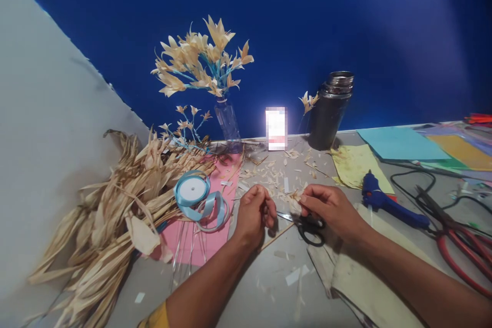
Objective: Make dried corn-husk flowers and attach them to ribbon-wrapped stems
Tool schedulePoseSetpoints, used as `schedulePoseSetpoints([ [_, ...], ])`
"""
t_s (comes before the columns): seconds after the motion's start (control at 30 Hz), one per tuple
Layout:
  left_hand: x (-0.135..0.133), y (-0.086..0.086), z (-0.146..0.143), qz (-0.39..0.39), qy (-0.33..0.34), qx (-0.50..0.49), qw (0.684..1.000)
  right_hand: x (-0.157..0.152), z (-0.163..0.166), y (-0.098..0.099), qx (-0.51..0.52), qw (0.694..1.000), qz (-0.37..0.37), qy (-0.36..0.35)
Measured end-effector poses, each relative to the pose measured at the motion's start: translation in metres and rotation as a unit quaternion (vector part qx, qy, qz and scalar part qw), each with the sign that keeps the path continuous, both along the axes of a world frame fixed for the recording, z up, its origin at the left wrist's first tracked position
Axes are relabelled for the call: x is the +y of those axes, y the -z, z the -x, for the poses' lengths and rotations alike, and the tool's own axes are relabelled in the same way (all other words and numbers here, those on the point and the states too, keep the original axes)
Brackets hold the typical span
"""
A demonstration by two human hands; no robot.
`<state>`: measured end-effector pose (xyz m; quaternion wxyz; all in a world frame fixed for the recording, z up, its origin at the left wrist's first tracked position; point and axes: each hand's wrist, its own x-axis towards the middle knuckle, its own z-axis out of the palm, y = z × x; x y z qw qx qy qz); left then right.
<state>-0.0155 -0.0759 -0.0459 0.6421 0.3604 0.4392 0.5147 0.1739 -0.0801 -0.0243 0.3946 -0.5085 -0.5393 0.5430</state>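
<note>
My left hand (254, 218) is held above the table with its fingers curled closed; whether anything is in them is hidden. To its right, my right hand (331, 207) pinches a small piece of dried corn husk (294, 196) between thumb and fingertips. Black-handled scissors (312, 236) lie on the table below the right hand, their blades pointing toward the left hand. A thin stick (277, 236) rests near the scissors. Left of my left hand, a roll of light blue ribbon (192, 189) sits on a pink sheet (222, 242), with several thin wires (188, 246) in front of it.
Dried corn husks (100, 225) pile up at left. Husk flowers (207, 54) stand in a clear bottle (227, 120) by the blue wall. A lit phone (276, 128) and a dark flask (329, 115) stand behind. A blue glue gun (392, 205) and red-handled shears (457, 241) lie right.
</note>
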Motion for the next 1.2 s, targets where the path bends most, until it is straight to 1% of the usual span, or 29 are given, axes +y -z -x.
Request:
schedulePoseSetpoints([
  [0.07,-0.003,-0.004,0.001,-0.03,0.004,0.075,0.997,0.0,0.001,-0.001,0.002,1.0,0.016,0.0],
  [0.17,-0.009,-0.009,0.0,-0.106,-0.019,0.188,0.976,0.0,0.001,-0.001,0.01,1.0,0.03,-0.003],
  [0.27,-0.011,-0.01,-0.004,-0.176,-0.01,0.239,0.955,0.0,0.0,0.002,0.009,0.999,0.028,-0.016],
  [0.33,-0.011,-0.009,-0.005,-0.197,0.013,0.257,0.946,0.001,-0.001,0.004,0.008,0.999,0.024,-0.037],
  [0.4,-0.01,-0.006,-0.006,-0.186,0.016,0.257,0.948,0.001,-0.002,0.006,0.009,0.997,0.022,-0.067],
  [0.47,-0.009,-0.004,-0.006,-0.149,0.02,0.236,0.96,0.003,-0.004,0.006,0.004,0.996,0.017,-0.086],
  [0.53,-0.008,-0.003,-0.006,-0.106,0.03,0.197,0.974,0.004,-0.006,0.003,-0.005,0.997,0.002,-0.072],
  [0.6,-0.008,-0.004,-0.006,-0.085,0.041,0.171,0.981,0.005,-0.007,-0.001,-0.011,0.999,-0.015,-0.046],
  [0.7,-0.009,-0.006,-0.008,-0.094,0.064,0.174,0.978,0.005,-0.006,-0.006,-0.013,0.999,-0.034,-0.033],
  [0.83,-0.012,-0.007,-0.01,-0.089,0.086,0.173,0.977,0.005,-0.005,-0.005,-0.006,0.999,-0.035,-0.038],
  [0.93,-0.013,-0.006,-0.012,-0.088,0.087,0.158,0.98,0.005,-0.005,-0.002,-0.005,0.999,-0.029,-0.031],
  [1.07,-0.014,-0.005,-0.013,-0.089,0.087,0.137,0.983,0.004,-0.005,-0.004,-0.009,0.999,-0.025,-0.025],
  [1.2,-0.012,-0.006,-0.012,-0.071,0.06,0.147,0.985,0.004,-0.007,-0.004,-0.008,0.999,-0.03,-0.025],
])
